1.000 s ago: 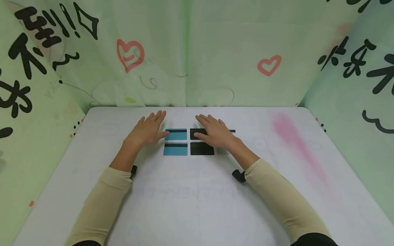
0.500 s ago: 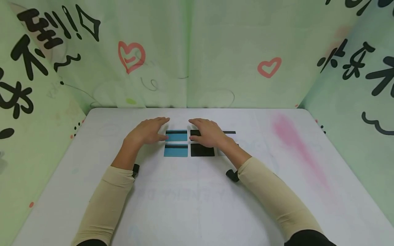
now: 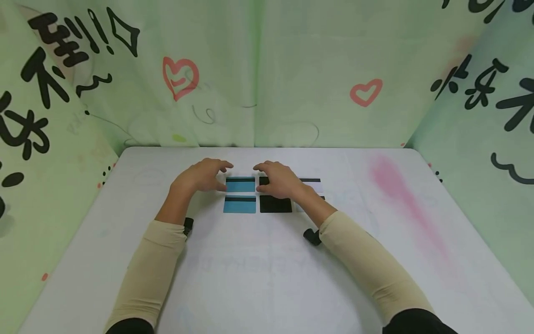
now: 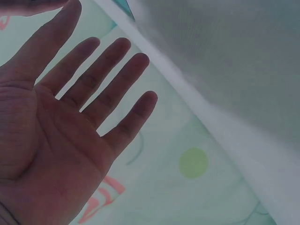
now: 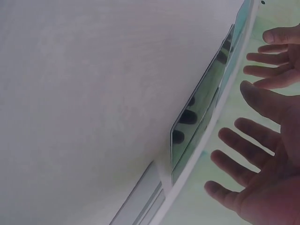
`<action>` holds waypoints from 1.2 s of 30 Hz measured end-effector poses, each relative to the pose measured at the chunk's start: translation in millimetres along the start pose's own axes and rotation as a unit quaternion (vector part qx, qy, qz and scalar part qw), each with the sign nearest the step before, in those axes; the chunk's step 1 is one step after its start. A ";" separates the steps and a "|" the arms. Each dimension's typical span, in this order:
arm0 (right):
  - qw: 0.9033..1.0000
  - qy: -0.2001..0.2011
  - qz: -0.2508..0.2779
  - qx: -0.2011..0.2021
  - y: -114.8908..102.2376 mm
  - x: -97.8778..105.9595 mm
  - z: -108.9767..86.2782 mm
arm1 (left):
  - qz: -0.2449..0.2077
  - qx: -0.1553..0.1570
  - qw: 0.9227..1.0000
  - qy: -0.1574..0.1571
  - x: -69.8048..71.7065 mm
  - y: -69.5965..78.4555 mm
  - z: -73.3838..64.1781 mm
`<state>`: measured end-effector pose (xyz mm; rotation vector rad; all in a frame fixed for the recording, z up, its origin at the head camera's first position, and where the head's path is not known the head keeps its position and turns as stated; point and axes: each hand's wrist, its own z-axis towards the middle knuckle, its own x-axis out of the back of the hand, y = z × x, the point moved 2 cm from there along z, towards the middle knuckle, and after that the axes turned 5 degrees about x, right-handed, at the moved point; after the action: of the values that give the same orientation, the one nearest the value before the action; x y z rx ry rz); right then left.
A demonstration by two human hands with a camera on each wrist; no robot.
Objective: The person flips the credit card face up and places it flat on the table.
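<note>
two blue cards (image 3: 239, 207), each black-striped, lie beside two black cards (image 3: 276, 205).

On the green backdrop (image 3: 310, 58) stand bold black characters (image 3: 41, 74) at ten o'clock (wording too uncertain to spell out) with an exclamation mark (image 3: 100, 30); another black group (image 3: 481, 85) sits at two, a smiling red heart (image 3: 178, 82) between ten and eleven, a plain red heart (image 3: 366, 87) at two.

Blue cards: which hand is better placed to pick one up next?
Probably the left hand: it appears beside the far blue card, while the right hand partly covers the far black card in the head view.
</note>
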<state>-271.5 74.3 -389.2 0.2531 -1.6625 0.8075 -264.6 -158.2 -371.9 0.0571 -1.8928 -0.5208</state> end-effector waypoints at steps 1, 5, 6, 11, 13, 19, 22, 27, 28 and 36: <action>1.000 0.000 0.002 0.000 -0.1 -0.2 0.9 | 0.000 0.000 1.000 0.000 0.2 -0.2 0.8; 1.000 0.000 0.014 0.001 -0.4 -0.6 4.5 | -0.003 0.002 1.000 -0.004 1.6 -0.4 3.7; 1.000 -0.001 0.017 0.002 -0.6 -0.8 5.6 | -0.004 0.003 1.000 -0.006 2.0 -0.3 4.2; 1.000 -0.006 0.023 0.004 -2.1 -2.7 11.5 | -0.008 -0.001 1.000 -0.015 1.0 -1.9 6.7; 1.000 -0.008 0.019 0.003 -3.9 -2.6 13.9 | -0.009 -0.006 1.000 -0.014 1.2 -2.7 7.2; 1.000 -0.028 0.001 -0.002 -9.9 0.2 20.5 | -0.010 -0.019 1.000 -0.007 4.0 -3.6 9.5; 0.999 -0.040 -0.006 -0.003 -10.6 1.7 23.6 | -0.009 -0.023 1.000 -0.008 3.4 -2.9 12.5; 0.998 -0.060 -0.018 0.000 -7.6 1.1 27.7 | -0.007 -0.023 1.000 -0.014 2.2 -1.0 16.4; 0.998 -0.064 -0.020 0.002 -7.2 0.4 28.5 | -0.006 -0.022 1.000 -0.014 1.9 -1.1 16.8; 0.997 -0.069 -0.028 0.008 -6.6 -4.2 33.3 | 0.008 -0.022 1.000 -0.017 1.0 -3.2 18.6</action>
<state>-292.5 47.4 -392.3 0.3712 -1.7704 0.7760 -282.5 -155.2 -377.6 0.0045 -1.9125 -0.5556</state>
